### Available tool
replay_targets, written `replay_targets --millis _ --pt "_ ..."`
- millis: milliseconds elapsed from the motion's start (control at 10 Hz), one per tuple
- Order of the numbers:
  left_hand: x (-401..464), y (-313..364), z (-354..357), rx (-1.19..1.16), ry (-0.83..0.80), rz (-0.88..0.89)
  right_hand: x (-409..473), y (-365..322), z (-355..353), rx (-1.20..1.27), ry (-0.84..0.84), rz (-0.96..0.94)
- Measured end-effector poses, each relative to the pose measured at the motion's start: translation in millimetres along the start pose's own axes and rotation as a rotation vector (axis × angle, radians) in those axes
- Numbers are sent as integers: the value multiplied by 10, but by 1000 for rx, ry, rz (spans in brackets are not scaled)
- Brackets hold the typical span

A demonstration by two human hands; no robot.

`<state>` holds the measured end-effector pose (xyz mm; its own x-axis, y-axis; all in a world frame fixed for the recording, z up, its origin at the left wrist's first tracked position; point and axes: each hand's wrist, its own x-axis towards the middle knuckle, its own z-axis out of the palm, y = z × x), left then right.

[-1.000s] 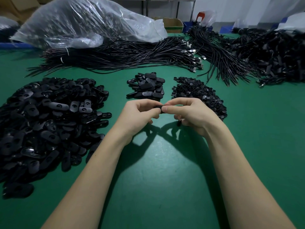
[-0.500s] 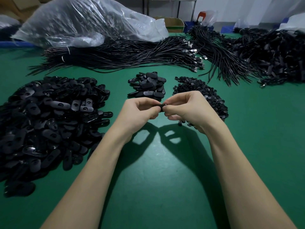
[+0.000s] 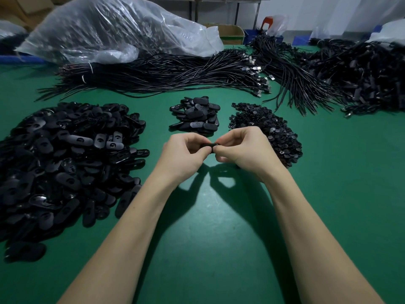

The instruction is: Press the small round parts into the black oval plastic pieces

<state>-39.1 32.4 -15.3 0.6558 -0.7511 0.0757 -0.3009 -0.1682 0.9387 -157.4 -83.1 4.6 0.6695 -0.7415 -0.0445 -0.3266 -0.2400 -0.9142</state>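
Note:
My left hand [image 3: 183, 154] and my right hand [image 3: 245, 150] meet above the green table, both pinching one black oval piece [image 3: 209, 146] between thumbs and fingertips. Only its upper edge shows; any round part in it is hidden by my fingers. A big heap of black oval pieces [image 3: 63, 163] lies to the left. A small pile of oval pieces [image 3: 195, 116] sits just beyond my hands. A heap of small round parts [image 3: 267, 132] lies right behind my right hand.
Bundles of black cables [image 3: 166, 73] stretch across the back of the green table [image 3: 219, 238], with more cable heaps [image 3: 359, 75] at the far right. A large clear plastic bag [image 3: 114, 29] rests at the back left.
Both hands stayed together on the oval piece and lifted slightly away from me; the fingers shifted their pinch a little. The heaps have not moved.

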Motion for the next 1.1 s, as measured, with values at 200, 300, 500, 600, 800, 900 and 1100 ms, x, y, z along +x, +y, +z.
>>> replay_targets --millis 200,300,500,600,800,900,1100 --pt "-26 7 60 152 85 41 1 7 74 -63 31 -22" --pt "-7 9 28 149 81 57 6 12 50 -45 18 -41" --pt "4 -11 -9 131 110 65 35 17 15 4 -37 -28" --pt "3 -31 -19 244 183 78 152 -5 36 -62 13 -21" --pt "18 -93 -20 476 109 65 733 -294 170 -110 122 -66" --pt "10 -112 -4 609 92 87 945 -340 216 -204 95 -59" --pt "-10 -116 29 718 89 119 709 -157 18 -255 99 -74"
